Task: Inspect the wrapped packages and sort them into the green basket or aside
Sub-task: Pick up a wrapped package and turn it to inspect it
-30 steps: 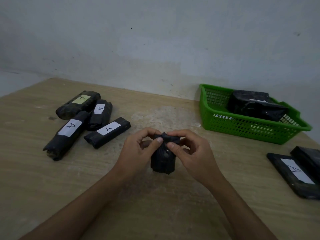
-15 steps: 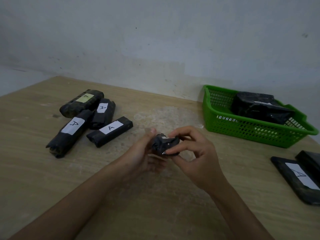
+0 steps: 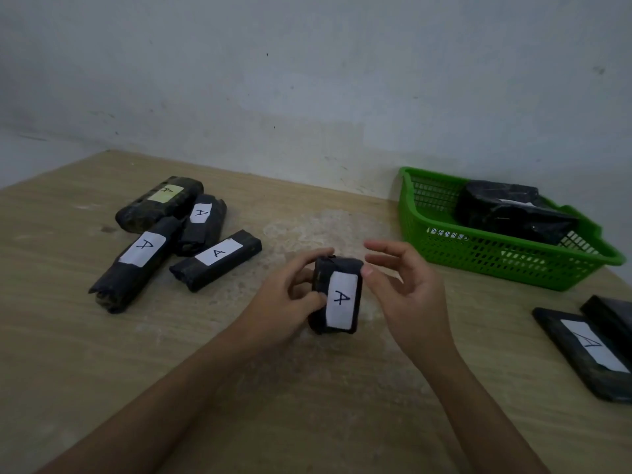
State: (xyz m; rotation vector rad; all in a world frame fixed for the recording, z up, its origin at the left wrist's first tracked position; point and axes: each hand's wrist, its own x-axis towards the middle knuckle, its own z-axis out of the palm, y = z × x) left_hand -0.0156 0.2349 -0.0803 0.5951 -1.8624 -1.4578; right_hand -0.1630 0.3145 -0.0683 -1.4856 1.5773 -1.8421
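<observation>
- At the far left we see four black wrapped packages lying in a loose cluster on the wooden table (image 3: 68,336): a long package (image 3: 136,265) with a white label, a thick package (image 3: 159,203) with a yellowish label behind it, a short package (image 3: 203,224) resting against both, and a slim package (image 3: 216,260) just to their right, label up.
- Our left hand (image 3: 284,299) is curled around the left side of the small held package (image 3: 337,295), thumb on its front edge and fingers at its top and back.
- That package stands upright at the table's centre, its white label marked "A" facing us; we cannot tell whether its lower end touches the wood.
- Our right hand (image 3: 407,292) is half open, fingers spread and arched; only the thumb tip meets the package's right edge.
- Further right, the green basket (image 3: 496,265) sits by the wall with a bulky black package (image 3: 513,213) inside.
- At the right edge two flat packages (image 3: 581,354) lie side by side, touching, on the table.
</observation>
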